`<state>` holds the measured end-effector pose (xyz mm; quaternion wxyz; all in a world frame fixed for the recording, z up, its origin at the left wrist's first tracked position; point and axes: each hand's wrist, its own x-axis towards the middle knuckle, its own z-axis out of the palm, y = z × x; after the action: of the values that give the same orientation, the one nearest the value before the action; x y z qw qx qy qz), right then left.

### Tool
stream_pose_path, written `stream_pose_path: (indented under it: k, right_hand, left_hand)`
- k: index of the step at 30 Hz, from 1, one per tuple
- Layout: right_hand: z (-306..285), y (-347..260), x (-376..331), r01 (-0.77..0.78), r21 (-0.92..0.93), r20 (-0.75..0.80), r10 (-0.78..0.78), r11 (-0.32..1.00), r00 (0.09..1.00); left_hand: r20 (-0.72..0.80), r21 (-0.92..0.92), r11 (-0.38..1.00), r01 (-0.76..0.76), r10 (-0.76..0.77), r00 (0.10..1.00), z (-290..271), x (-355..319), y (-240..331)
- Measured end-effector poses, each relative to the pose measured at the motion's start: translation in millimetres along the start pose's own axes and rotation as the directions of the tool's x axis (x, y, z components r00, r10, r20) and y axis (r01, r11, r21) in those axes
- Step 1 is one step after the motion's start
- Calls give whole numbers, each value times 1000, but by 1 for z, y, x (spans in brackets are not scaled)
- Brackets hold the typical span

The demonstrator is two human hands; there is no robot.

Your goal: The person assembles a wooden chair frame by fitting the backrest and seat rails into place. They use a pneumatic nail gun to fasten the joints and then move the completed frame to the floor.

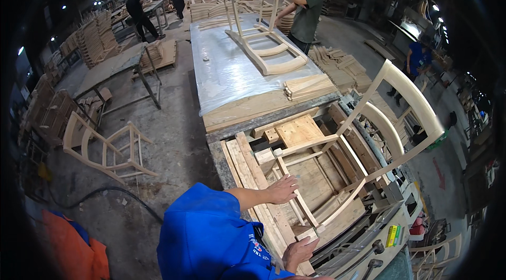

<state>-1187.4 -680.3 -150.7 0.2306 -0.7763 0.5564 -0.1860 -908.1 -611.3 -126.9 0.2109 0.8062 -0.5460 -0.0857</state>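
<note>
A pale wooden chair frame (363, 177), without a seat, lies in a wooden clamping jig (247, 166) on the machine before me. Its curved backrest (414, 98) rises to the right. My left hand (283, 189) rests with spread fingers on the near rail of the frame. Lower down, my right hand (299, 253) has its fingers stretched out beside a small wooden block (307, 234) at the frame's near corner; whether it presses on the block I cannot tell.
Beyond the jig, a film-covered table (232, 64) bears another chair frame (263, 50), held by a co-worker (308, 11), and thin wood strips (305, 86). A chair frame (108, 148) stands on the left floor, near a dark hose (116, 189). Hammers (375, 251) lie lower right.
</note>
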Motion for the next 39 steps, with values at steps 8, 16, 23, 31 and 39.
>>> stream_pose_path:
  k: [8, 16, 23, 31, 39]
  right_hand:
    - [-2, -4, 2, 8, 32, 25, -9, 999, 1000]
    - [-3, -6, 0, 29, 43, 10, -30, 999, 1000]
    - [-1, -2, 0, 9, 30, 10, -9, 1000, 1000]
    - [-3, -6, 0, 28, 46, -12, -28, 999, 1000]
    - [-4, -12, -2, -34, 34, 60, 32, 999, 998]
  left_hand:
    - [91, 29, 999, 43, -45, 995, -2, 2, 0]
    - [3, 6, 1000, 24, -24, 1000, 1, 0, -3]
    - [-6, 8, 1000, 19, -19, 1000, 3, -1, -2]
    - [-1, 10, 1000, 5, -5, 1000, 6, 2, -4]
    - [-53, 154, 988, -3, 11, 999, -81, 36, -23]
